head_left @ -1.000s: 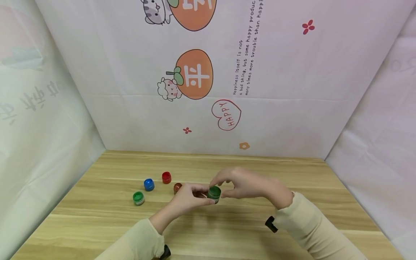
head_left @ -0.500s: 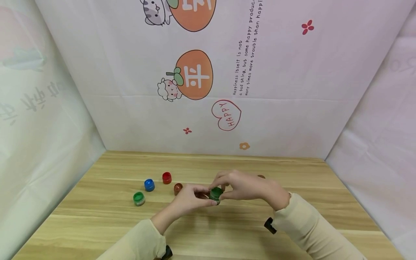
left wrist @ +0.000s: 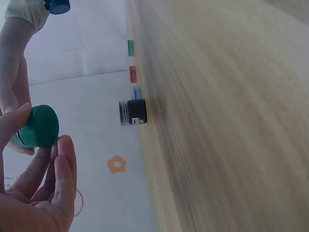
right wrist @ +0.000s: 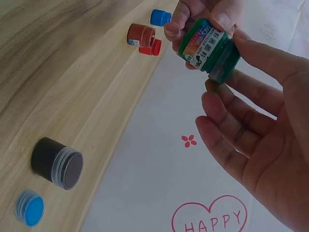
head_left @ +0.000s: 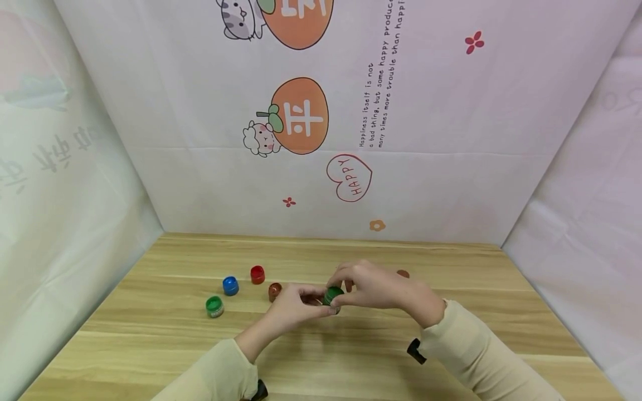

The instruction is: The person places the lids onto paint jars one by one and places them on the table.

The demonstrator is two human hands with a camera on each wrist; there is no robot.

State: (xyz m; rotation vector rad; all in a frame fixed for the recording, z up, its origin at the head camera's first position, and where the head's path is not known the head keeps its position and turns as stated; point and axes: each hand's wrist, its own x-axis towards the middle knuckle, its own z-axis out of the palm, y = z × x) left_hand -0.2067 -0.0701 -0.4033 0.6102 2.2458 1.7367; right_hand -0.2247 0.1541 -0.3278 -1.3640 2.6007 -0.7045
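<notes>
Between the two hands is a small green paint jar, held above the wooden table. My left hand grips the body between thumb and fingers. From the right, my right hand pinches its ribbed screw lid with thumb and fingers. A printed label wraps the jar's side in the right wrist view, while its green base shows in the left wrist view. To the left stand paint jars: brown beside the left hand, then red, blue and green.
A capped dark jar and a blue screw lid sit on the table in the right wrist view. A brown round piece peeks out behind the right wrist. Printed white cloth rises behind the table.
The right hand's fingers have closed onto the green jar's lid. Both hands and the jar have shifted slightly, and a brown round piece has come into view behind the right wrist.
</notes>
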